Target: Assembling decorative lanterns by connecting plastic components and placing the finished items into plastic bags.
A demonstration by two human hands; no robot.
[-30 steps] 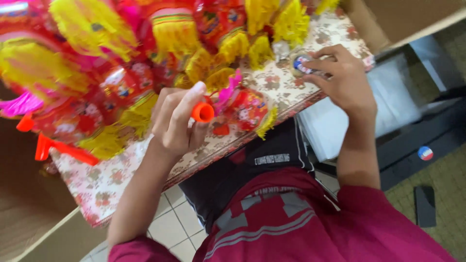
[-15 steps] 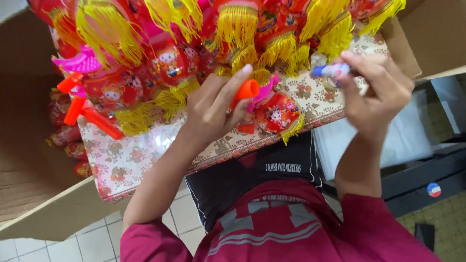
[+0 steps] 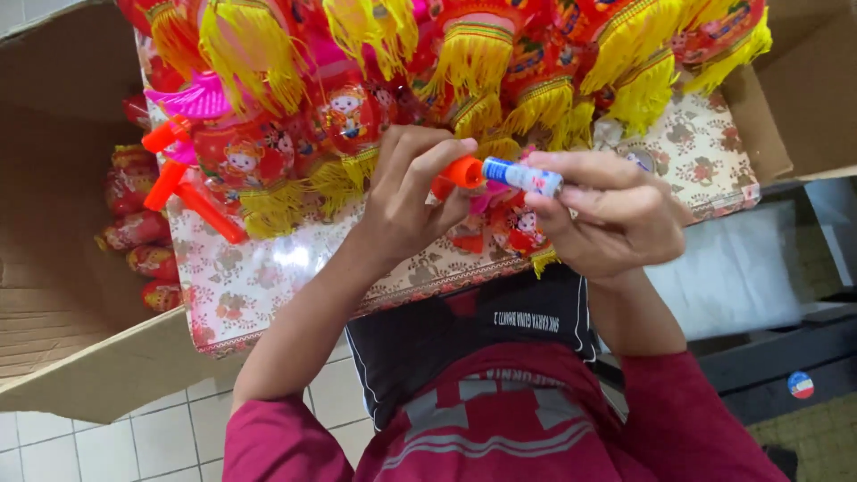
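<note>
1. My left hand (image 3: 406, 201): fingers curled narrow and pinched on an orange cap (image 3: 464, 171). The cap sits at the end of the glue stick, touching it. The index finger arches over the cap's top.

2. My right hand (image 3: 616, 219): closed around a glue stick (image 3: 527, 176), a small white tube with blue print. Thumb and index finger clamp its body and the other fingers fold beneath. The tube lies roughly level, its capped end pointing towards my left hand.

3. Glue stick and cap, location: held in the air between both hands, above the near edge of the floral board (image 3: 268, 277) and just in front of the lanterns.

4. Floral board: flat, pale, patterned with brownish flowers, glossy. It rests across an open cardboard box (image 3: 62, 321) and my lap.

5. Paper lanterns (image 3: 348, 116): red, printed with cartoon children, trimmed with yellow tassel fringe (image 3: 469, 62). They are heaped across the far part of the board.

6. Orange plastic handles (image 3: 192, 201): lying at the left side of the heap, beside a pink plastic piece (image 3: 192, 96).

7. More red lanterns (image 3: 138, 232): stacked inside the box, left of the board.

8. Floor: white tiles (image 3: 107, 442) below the box.
</note>
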